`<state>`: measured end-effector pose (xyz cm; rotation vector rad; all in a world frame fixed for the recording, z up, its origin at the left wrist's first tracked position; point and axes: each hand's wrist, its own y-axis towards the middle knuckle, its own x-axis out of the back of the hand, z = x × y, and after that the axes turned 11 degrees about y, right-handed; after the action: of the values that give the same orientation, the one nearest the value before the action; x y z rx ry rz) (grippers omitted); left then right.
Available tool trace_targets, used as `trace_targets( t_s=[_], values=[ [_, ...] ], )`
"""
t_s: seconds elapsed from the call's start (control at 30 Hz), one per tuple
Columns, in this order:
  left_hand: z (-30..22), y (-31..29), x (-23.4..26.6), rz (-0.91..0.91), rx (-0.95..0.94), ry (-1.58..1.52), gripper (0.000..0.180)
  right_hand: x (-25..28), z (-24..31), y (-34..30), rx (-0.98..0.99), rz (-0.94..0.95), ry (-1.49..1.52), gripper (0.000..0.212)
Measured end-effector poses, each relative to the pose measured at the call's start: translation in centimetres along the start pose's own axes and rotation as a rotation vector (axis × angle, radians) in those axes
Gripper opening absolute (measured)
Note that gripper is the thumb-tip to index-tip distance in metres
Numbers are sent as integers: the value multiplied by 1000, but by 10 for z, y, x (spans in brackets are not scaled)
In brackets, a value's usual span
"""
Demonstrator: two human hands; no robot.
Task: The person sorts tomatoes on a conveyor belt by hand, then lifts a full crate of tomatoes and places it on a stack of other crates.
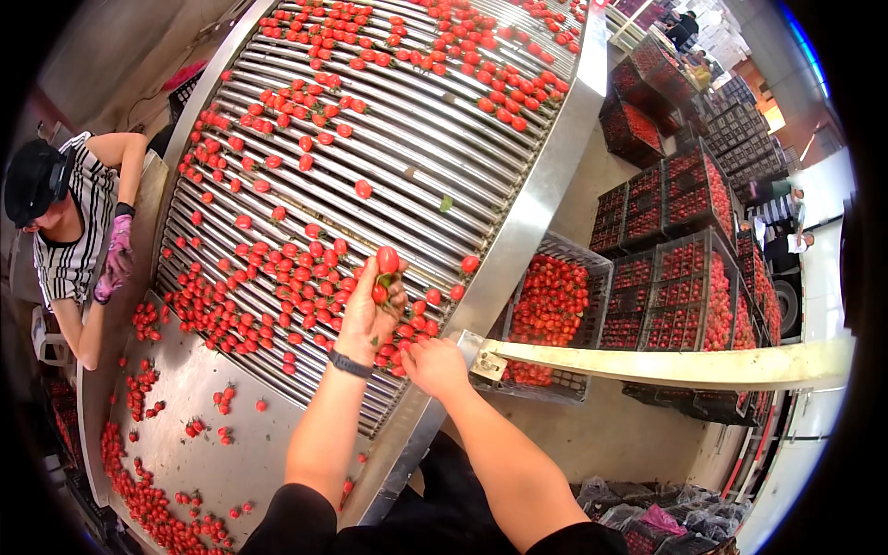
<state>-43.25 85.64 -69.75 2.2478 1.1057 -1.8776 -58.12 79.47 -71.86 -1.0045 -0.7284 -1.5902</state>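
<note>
My left hand [368, 313], with a dark watch at the wrist, is turned palm up over the roller conveyor [407, 218]. Its fingers are closed around a few cherry tomatoes; one red cherry tomato [387, 260] shows at the fingertips, with another lower in the palm. To its right, at the conveyor's near right edge, my right hand [437, 366] reaches down with curled fingers among loose cherry tomatoes [431, 327]. Its fingertips are partly hidden, so what they grip is unclear. Many more tomatoes lie scattered over the metal rollers.
A smooth metal chute [287, 444] with tomatoes adjoins the rollers at lower left. A co-worker [79, 222] in pink gloves stands left. Right of the metal side rail [546, 199] are a tomato-filled crate [603, 289], stacked crates [638, 208] and a cream beam [666, 364].
</note>
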Motion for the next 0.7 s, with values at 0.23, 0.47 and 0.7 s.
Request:
trace_targets(
  t_s=[0.23, 0.47, 0.7],
  values=[
    [21, -55, -28, 15, 7, -174, 29, 1, 7, -9, -32, 139, -54, 27],
    [45, -64, -17, -94, 38, -134, 35, -1, 10, -24, -72, 136, 49, 24],
    [101, -36, -77, 130, -111, 872, 51, -83, -23, -34, -274, -248, 1092, 25]
  ],
)
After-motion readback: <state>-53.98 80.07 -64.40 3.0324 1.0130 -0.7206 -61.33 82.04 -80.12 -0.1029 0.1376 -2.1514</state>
